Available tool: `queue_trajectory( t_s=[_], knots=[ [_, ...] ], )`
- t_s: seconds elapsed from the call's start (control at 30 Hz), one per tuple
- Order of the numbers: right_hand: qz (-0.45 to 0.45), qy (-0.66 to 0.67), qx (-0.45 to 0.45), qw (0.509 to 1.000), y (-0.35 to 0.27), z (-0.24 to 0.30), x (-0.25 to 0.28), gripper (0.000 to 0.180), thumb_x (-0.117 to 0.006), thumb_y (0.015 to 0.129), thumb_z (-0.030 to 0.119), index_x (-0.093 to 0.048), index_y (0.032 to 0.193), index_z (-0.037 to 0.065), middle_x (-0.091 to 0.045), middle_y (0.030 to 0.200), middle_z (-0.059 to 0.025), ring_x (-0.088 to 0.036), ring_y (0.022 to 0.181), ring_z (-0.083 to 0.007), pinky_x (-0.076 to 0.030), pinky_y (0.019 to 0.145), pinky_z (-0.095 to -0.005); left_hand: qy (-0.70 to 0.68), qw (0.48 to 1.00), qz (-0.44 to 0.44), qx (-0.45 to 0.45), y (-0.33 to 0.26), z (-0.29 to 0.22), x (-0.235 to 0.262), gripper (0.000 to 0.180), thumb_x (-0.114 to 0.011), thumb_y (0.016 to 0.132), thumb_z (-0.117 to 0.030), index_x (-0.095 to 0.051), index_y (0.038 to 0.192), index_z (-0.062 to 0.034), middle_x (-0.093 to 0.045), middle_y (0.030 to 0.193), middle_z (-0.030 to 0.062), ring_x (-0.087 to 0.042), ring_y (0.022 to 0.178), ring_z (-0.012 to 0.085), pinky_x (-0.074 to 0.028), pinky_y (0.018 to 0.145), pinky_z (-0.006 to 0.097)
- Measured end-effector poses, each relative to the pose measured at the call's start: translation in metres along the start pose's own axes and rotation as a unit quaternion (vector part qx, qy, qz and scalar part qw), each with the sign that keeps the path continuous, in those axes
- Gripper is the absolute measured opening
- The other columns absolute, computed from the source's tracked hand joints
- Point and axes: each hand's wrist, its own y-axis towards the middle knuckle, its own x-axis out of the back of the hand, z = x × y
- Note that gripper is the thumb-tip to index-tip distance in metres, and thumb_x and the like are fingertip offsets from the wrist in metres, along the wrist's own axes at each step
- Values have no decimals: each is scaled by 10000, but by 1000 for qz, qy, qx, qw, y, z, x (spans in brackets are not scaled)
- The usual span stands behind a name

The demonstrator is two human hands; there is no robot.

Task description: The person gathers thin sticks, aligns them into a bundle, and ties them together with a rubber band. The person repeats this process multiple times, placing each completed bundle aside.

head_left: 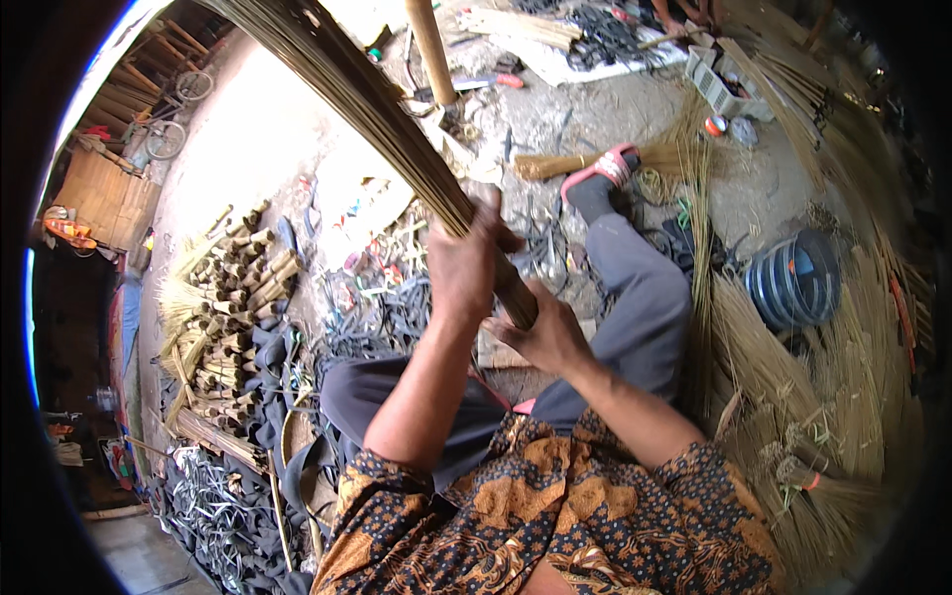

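Observation:
A long bundle of thin brown sticks (382,129) slants across the middle, from the upper left down to my lap. My left hand (464,260) is wrapped round it partway along its lower part. Lower down, my right hand (551,332) grips the bundle at its near end, thumb on the near side. Some of the right fingers are hidden behind the sticks. Beyond my hands, a loose bunch of tan sticks (550,166) lies on the floor beside my foot in a pink sandal (605,171).
Short bound bundles (238,317) are piled at left, above dark rubber-like strips (213,511). Loose sticks (764,347) and a blue bucket (793,280) are at right. Farther off are a wooden post (428,50), a red-handled knife (486,82), a grey crate (719,84) and another person's hands (684,15).

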Motion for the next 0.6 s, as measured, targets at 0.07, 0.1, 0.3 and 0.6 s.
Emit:
queue_trajectory(
  t_s=[0.07,0.1,0.3,0.6],
  knots=[
    [79,64,-13,995,-1,-4,-1,295,-777,884,310,-651,918,46,-674,711,-103,-693,682,-254,-543,644,-412,-66,995,76,24,-1,7,1,376,-759,965,-401,-553,853,-106,-505,622,-3,-554,547,146,-479,523,318],
    [145,70,-60,985,-2,-8,3,258,-766,886,279,-650,894,49,-656,678,-78,-679,650,-212,-534,609,-391,-102,986,121,57,-2,12,5,375,-768,957,-398,-550,862,-108,-482,609,-8,-548,547,146,-481,528,326],
    [410,476,-103,771,-15,-23,19,216,-761,929,203,-596,862,81,-587,662,-11,-588,553,-128,-494,530,-309,-255,927,246,125,-13,26,11,349,-811,928,-331,-573,859,-85,-530,634,10,-529,540,142,-452,511,305],
    [178,286,-92,937,-16,-26,-6,135,-698,949,130,-598,953,39,-597,677,-61,-587,558,-161,-511,582,-362,-172,964,186,83,-19,39,6,355,-832,909,-294,-662,1041,-11,-646,773,24,-626,685,100,-519,600,265]
  ],
)
